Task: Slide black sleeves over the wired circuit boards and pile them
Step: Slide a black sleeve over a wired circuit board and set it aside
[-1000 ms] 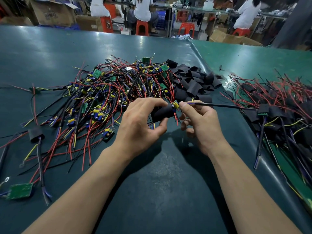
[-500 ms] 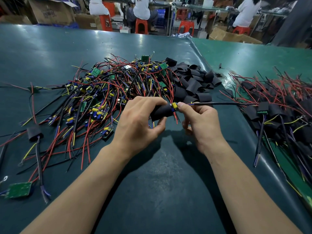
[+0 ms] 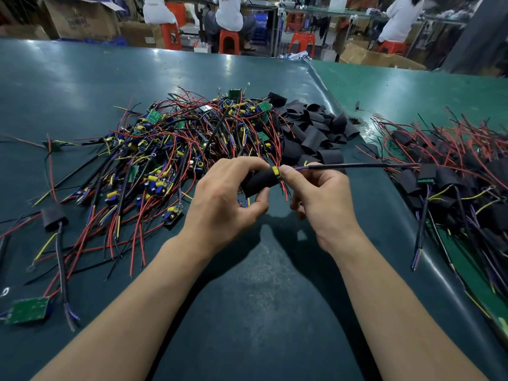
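Two hands, left (image 3: 228, 199) and right (image 3: 319, 199), share one black sleeve (image 3: 259, 181) and one wired board (image 3: 275, 171) above a green counter (image 3: 82, 86). Three heaps lie on it: bare wired boards (image 3: 170, 149) at centre, loose sleeves (image 3: 310, 130) beside them, sleeved boards (image 3: 453, 177) toward the right edge, each too tangled to count. Two strays lie near the left edge: one sleeved board (image 3: 53, 215), one bare green board (image 3: 27, 310). Three seated people (image 3: 231, 12) and five red stools (image 3: 229, 41) show beyond the far edge.
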The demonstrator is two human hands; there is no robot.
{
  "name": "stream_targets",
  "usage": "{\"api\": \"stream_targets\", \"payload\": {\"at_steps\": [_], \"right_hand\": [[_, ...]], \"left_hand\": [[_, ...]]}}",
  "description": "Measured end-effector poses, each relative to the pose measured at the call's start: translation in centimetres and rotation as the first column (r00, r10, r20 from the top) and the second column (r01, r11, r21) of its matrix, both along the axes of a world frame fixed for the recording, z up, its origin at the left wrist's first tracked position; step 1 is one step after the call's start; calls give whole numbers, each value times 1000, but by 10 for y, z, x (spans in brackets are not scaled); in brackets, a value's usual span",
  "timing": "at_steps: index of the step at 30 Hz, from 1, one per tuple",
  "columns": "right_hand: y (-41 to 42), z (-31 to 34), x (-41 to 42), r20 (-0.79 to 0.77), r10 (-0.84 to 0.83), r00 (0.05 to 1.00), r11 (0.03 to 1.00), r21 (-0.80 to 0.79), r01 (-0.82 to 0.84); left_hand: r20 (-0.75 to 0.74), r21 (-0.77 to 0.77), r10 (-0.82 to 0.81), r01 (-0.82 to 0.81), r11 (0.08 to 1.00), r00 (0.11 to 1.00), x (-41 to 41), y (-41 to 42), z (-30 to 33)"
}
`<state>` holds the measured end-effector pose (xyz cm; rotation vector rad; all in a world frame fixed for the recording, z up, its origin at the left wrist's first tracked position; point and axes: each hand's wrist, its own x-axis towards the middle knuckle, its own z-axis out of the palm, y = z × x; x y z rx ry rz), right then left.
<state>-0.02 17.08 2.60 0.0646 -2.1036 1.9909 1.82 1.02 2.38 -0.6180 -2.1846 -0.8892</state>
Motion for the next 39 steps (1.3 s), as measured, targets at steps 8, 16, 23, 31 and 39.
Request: {"api": "stream_targets", "payload": {"at_steps": [8, 16, 23, 31, 39], "right_hand": [[1, 1, 3, -143, 56, 988, 998, 23, -53], [2, 4, 3, -133, 18, 991, 999, -32, -23], [4, 8, 5, -119, 66, 991, 995, -72, -75], [9, 12, 5, -74, 253, 965, 959, -117, -260], [7, 11, 4, -130, 146, 981, 986, -65, -156]], "left_hand": [[3, 95, -15, 15, 995, 1000, -2, -2, -1], [90, 240, -165, 139, 961, 982, -4, -3, -2], [120, 350, -226, 172, 921, 967, -4, -2, -4], [112, 306, -228, 184, 934, 967, -4, -3, -3], [36, 131, -152, 146, 981, 988, -3, 0, -3]]}}
